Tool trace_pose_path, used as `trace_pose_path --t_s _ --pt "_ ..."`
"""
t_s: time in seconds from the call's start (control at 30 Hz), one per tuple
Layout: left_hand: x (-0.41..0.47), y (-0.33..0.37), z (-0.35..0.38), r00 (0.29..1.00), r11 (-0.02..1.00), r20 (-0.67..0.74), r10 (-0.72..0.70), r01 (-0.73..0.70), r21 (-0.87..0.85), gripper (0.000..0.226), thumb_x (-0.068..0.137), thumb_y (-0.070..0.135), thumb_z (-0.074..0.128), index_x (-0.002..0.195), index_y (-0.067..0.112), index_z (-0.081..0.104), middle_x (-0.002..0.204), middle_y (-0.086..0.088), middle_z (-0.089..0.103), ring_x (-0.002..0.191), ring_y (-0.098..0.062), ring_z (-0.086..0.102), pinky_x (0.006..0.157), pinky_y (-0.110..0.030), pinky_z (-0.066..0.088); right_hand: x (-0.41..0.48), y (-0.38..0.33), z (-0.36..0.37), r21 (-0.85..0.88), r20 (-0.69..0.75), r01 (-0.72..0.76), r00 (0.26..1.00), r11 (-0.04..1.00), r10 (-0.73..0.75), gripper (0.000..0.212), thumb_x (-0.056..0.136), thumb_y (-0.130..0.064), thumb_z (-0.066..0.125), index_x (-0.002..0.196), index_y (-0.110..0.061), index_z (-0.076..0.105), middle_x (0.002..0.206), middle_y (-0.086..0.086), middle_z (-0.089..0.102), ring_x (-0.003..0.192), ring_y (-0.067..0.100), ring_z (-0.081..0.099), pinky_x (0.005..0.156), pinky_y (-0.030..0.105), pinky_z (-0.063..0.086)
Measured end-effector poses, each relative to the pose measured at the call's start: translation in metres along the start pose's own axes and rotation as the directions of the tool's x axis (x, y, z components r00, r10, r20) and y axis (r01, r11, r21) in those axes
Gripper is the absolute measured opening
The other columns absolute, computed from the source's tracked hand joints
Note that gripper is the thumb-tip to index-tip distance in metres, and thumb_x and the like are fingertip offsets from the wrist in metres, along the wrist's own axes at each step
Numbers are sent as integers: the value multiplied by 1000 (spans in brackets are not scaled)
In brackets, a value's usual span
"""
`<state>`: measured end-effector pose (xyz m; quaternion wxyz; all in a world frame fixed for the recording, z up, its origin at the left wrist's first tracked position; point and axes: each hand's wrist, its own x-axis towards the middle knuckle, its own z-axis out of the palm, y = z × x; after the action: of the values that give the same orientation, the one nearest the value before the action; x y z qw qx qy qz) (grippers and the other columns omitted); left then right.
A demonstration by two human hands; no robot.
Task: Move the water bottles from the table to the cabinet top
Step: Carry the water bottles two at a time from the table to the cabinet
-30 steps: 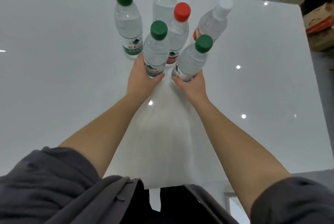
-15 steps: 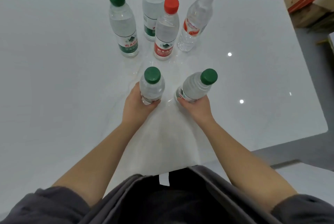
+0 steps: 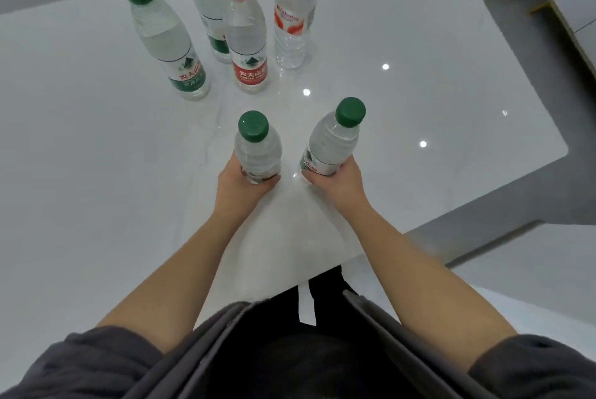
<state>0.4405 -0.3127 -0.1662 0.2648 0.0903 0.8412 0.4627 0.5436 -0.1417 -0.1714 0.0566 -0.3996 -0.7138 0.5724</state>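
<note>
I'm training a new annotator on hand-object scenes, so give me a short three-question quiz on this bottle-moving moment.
1. True or false: the left hand is empty.
2. Count: how many unheld bottles stand on the table?
3. Multiple choice: the right-hand bottle, gripped by the right hand, has a cap that is A red, B green, C white.

Key: 1 false, it grips a green-capped bottle; 2 four; 3 B.

Glossy white table (image 3: 419,44); clear plastic bottles (image 3: 245,44); matt grey cloth sleeves (image 3: 80,363).
</note>
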Motion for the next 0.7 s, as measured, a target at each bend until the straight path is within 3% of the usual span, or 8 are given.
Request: trace_pose_path --t_s 0.1,0.23,0.37,0.43,0.57,0.7 --pt "-25 8 22 997 999 75 36 -35 -5 36 71 28 83 99 15 63 86 10 68 78 2 63 64 -5 43 -33 21 -24 27 -76 -22 997 999 24 58 67 -28 86 118 -17 61 109 -9 70 99 3 65 78 13 49" --pt "-60 22 66 976 997 208 71 -73 5 31 72 27 82 92 14 62 79 12 65 69 6 60 59 -4 41 -81 48 -74 76 -226 -81 969 994 96 53 69 -21 86 115 -18 60 101 -15 68 91 -11 62 74 5 47" --pt "-97 42 120 936 989 320 144 -148 -12 32 71 23 83 94 15 63 81 14 65 72 7 61 62 -4 42 -124 80 -132 96 -341 -83 933 992 111 42 70 -19 85 106 -11 63 97 0 72 92 11 69 81 30 57" --pt "-116 56 146 915 984 363 176 -177 -32 35 71 24 84 99 16 64 85 15 66 76 11 61 64 -3 43 -146 93 -162 85 -392 -97 912 992 123 38 71 -17 85 103 -10 65 93 1 72 86 9 69 76 27 56" --pt "-152 84 196 843 966 476 250 -247 -70 42 71 30 85 107 23 65 95 15 69 86 8 63 69 -4 45 -189 115 -216 121 -496 -112 854 986 158 56 68 -27 87 117 -16 61 107 -5 71 98 6 67 84 27 56" --pt "-178 112 238 740 940 592 318 -329 -94 45 70 30 85 108 24 63 98 13 70 88 6 65 73 -9 48 -230 128 -259 181 -591 -104 784 978 193 56 71 -14 86 119 -14 58 103 -10 68 91 -11 63 76 9 49"
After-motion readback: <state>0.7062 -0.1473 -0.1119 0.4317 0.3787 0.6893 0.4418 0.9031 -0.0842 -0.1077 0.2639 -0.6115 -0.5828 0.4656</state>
